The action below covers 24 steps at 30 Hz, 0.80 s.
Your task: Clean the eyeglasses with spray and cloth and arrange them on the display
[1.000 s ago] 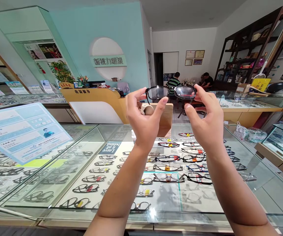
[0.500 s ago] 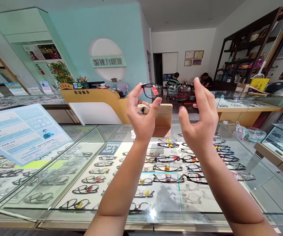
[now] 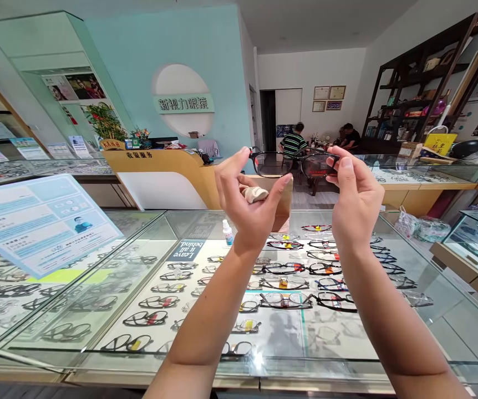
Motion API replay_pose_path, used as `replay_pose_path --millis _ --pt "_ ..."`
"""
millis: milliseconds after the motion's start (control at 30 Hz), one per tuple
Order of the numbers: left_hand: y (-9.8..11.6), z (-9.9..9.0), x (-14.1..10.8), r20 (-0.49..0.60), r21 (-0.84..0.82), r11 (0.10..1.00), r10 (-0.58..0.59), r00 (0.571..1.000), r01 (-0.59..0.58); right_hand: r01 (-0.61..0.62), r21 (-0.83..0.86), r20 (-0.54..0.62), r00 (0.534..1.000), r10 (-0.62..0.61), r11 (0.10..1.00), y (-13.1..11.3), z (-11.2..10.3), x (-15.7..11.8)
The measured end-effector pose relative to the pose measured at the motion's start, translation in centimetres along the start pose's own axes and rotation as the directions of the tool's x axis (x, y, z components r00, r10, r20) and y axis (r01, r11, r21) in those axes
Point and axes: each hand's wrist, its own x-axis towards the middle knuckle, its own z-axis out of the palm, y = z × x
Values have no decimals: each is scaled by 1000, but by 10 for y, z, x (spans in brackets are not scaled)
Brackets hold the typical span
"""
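A pair of dark-framed eyeglasses is held up above the glass counter, between my two hands. My left hand grips the frame's left end in its fingers, thumb below the left lens. A crumpled pale cloth is tucked in that same palm. At the right end, the thumb and fingers of my right hand are closed on the frame. Red print shows on the right lens. Behind the left wrist stands a small white spray bottle with a blue label. A wooden panel is partly hidden behind my left hand.
Rows of eyeglasses lie in the glass display case. A light-blue printed sheet stands at left. Further back are a curved reception desk, two seated people and a dark shelf unit.
My right hand has closed on the right end of the eyeglasses, where it was open beside them. The glasses and both hands have shifted slightly right, and the spray bottle shows more.
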Motion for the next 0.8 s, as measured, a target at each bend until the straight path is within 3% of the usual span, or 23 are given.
replay_pose_path --millis 267,533,800 --pt "-2 2 4 12 -17 1000 0 1000 0 -103 115 39 994 99 988 6 -2 6" --pt "-1 3 4 41 -25 999 -38 998 39 -54 88 127 991 43 995 9 -7 9" --pt "7 3 9 127 -124 988 -74 989 90 -74 121 84 994 64 990 10 -7 11"
